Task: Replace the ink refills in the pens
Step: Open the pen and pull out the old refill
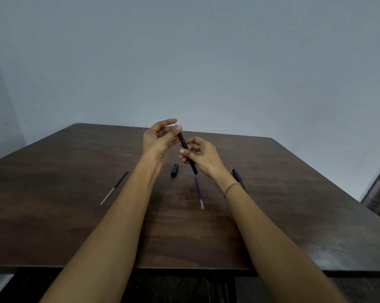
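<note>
Fingers [197,142] of right hand [204,158] curled round pen [187,149] at mid-barrel, holding it tilted, far end up. Left hand [158,141] pinching that far end with thumb and forefinger, probably to steady or twist it. Blue refill [199,189] sticking out of near end above table [75,226], seemingly only part-way in. Cap [174,169] parked just beside, within reach. Dark refill [114,187] set well apart at left, second pen [237,173] behind right wrist.
</note>
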Demonstrator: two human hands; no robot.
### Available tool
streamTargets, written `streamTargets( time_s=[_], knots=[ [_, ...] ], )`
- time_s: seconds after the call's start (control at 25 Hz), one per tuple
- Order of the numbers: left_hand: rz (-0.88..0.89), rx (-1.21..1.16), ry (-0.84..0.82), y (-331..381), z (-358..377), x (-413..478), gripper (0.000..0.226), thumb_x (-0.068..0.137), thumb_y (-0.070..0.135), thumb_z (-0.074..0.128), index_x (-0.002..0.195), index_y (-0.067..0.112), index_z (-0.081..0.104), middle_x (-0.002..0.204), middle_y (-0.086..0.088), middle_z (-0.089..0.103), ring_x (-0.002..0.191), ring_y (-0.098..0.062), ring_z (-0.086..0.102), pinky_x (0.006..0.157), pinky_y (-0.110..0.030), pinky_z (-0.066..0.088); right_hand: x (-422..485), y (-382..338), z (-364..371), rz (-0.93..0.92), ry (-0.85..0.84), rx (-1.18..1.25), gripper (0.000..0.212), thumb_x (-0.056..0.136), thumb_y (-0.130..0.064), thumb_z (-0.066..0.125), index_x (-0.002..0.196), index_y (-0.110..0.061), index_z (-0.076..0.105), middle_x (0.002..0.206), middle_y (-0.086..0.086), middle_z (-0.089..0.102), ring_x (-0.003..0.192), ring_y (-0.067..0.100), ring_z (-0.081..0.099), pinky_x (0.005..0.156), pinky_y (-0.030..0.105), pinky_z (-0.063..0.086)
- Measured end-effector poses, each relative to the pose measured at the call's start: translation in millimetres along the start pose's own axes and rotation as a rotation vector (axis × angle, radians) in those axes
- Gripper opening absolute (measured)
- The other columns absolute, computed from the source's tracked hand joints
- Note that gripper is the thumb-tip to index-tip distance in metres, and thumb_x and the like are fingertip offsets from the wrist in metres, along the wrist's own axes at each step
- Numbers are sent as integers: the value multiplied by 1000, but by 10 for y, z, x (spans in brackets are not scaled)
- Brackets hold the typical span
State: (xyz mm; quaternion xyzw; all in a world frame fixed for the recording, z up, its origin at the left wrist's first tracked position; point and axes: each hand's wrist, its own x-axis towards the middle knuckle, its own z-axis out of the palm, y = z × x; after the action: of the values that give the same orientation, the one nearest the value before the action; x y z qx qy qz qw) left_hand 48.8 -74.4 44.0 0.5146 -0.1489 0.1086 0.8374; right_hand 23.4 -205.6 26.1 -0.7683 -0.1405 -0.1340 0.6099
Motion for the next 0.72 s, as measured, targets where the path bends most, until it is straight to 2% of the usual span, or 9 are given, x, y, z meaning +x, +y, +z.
streamTargets(
  time_s=[0.08,0.16,0.24,0.32,0.4,0.48,0.72],
  knots=[
    [-23,22,27,-4,-2,15,17,86,22,65,100,12,67,84,-2,66,81,-11,66,70,-26,56,0,-8,7,0,-1,-1,18,86,-6,66,102,-8,58,76,4,66,65,11,66,70,22,57],
    [-84,25,-25,-6,-20,49,27,94,33,51,105,14,67,99,-3,70,96,-14,66,81,-28,53,0,-12,5,6,6,2,18,86,-7,66,102,-9,58,77,4,67,66,12,66,69,22,57],
    [-120,42,-108,-14,-31,72,26,96,23,46,110,13,65,110,-4,69,108,-17,63,95,-33,46,-2,-11,-6,12,14,6,19,86,-7,66,103,-8,57,78,4,67,65,10,66,68,21,57],
    [-115,38,-200,-30,-29,66,26,94,7,46,114,9,62,113,-7,67,108,-17,64,98,-34,45,0,-7,-14,8,18,7,18,87,-7,66,102,-8,58,77,4,67,64,10,66,68,21,57],
    [-98,5,-257,-25,-20,45,29,93,-1,45,118,3,58,110,-9,67,102,-16,66,93,-30,51,2,-6,-18,0,22,12,14,87,-7,65,98,-11,58,75,5,66,64,12,65,70,24,58],
    [-75,-9,-231,-25,-21,34,28,90,-4,49,117,-1,58,105,-9,68,95,-16,68,87,-27,54,8,-5,-22,-3,27,26,13,87,-6,65,94,-15,58,75,5,66,64,12,65,70,24,58],
    [-44,-4,-25,-5,6,4,16,77,-4,69,87,6,65,84,-4,66,81,-16,66,71,-24,58,22,23,-13,-10,23,-38,19,86,-8,66,103,-9,58,76,3,67,66,10,67,70,22,58]
  ],
)
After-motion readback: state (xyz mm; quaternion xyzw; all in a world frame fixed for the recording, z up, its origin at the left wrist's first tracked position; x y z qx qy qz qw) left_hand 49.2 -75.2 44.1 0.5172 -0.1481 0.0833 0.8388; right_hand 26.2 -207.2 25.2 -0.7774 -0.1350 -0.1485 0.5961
